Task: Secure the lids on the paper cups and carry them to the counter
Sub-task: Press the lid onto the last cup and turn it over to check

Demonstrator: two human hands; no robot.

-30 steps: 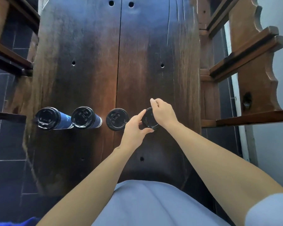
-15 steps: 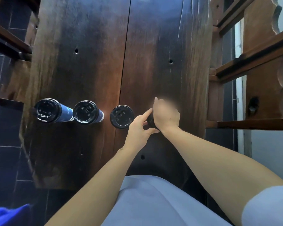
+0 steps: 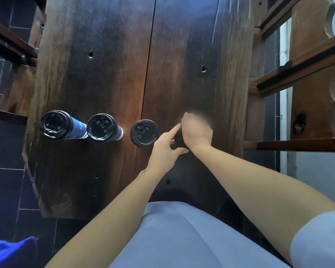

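Observation:
A row of paper cups with black lids stands on the dark wooden table (image 3: 108, 78). The leftmost blue cup (image 3: 55, 125), the second blue cup (image 3: 102, 127) and a third cup (image 3: 144, 133) each carry a black lid. The rightmost cup (image 3: 179, 140) is mostly hidden under my hands. My right hand (image 3: 196, 130) lies palm-down on its black lid, partly blurred. My left hand (image 3: 165, 147) holds that cup's side between thumb and forefinger.
Wooden chairs or benches stand to the right (image 3: 307, 74) and left (image 3: 10, 45) of the table. Dark floor tiles (image 3: 4, 180) show at the left. A blue cloth (image 3: 10, 252) lies at the bottom left corner.
My right hand has come down flat over the rightmost lid, covering it, where earlier it held the lid at an angle. The view has shifted slightly downward.

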